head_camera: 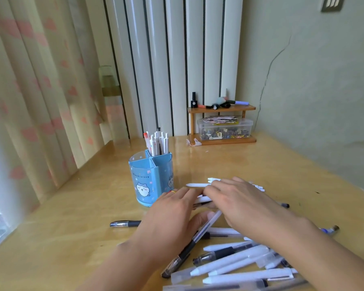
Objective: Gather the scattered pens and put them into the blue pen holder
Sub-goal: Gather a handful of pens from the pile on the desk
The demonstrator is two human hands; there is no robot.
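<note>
The blue pen holder (149, 179) stands upright on the wooden desk (72, 238), with several white pens (158, 141) standing in its back compartment. Many scattered pens (235, 261), white and black, lie in a heap at the near right. My left hand (172, 213) and my right hand (237, 200) lie side by side just right of the holder, fingers pressing on a small bunch of white pens (202, 198). One black pen (125, 223) lies alone to the left of my left hand. More white pens (195, 185) stick out beyond my right fingers.
A small wooden shelf (221, 109) with bottles and a clear plastic box (225, 129) stands at the desk's far edge by the wall. Curtains (40, 91) hang at the left beside the desk edge.
</note>
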